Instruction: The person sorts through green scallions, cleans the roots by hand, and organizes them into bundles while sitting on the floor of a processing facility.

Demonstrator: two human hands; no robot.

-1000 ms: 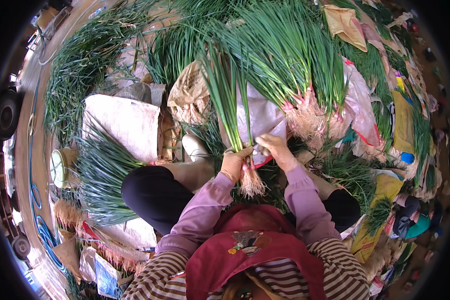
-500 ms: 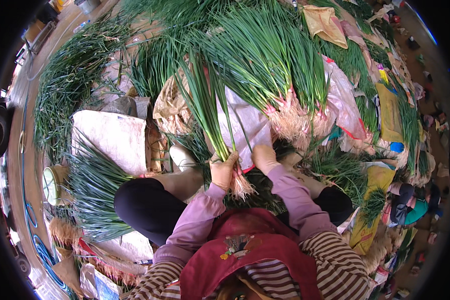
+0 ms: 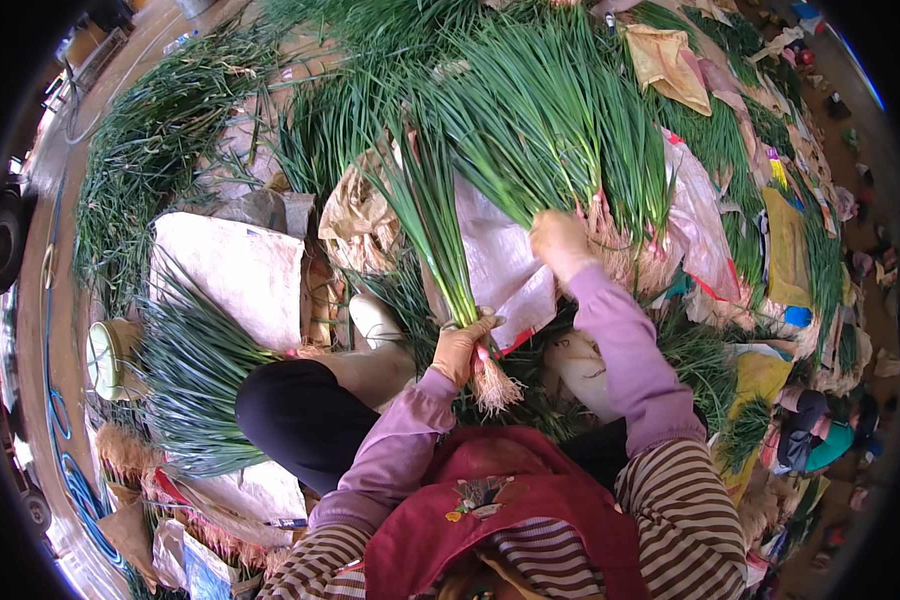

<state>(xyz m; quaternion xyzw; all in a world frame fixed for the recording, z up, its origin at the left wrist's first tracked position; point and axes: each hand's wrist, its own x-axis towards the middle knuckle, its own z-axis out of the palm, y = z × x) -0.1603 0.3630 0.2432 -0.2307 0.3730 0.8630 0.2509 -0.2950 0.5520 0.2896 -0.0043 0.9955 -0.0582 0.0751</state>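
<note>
My left hand, in a pale glove, is wrapped round a small bunch of green onions. Its leaves point up and away, and the pale roots hang below the fist. Farther off to the right, my right hand is closed at the near left edge of a large pile of green onions. It covers the stalk bases there, and its fingertips are partly hidden and slightly blurred. The pile rests on a whitish sack, its stringy roots toward me.
Another heap of green onions lies left of my knee, below a white folded sack. A round pale-green container stands at the left, near a coiled blue hose. Loose leaves cover the far left. A yellow sack lies right.
My right hand has moved up and away, from beside the held bunch to the stalk bases of the pile. My left hand keeps its hold, shifted slightly to the right.
</note>
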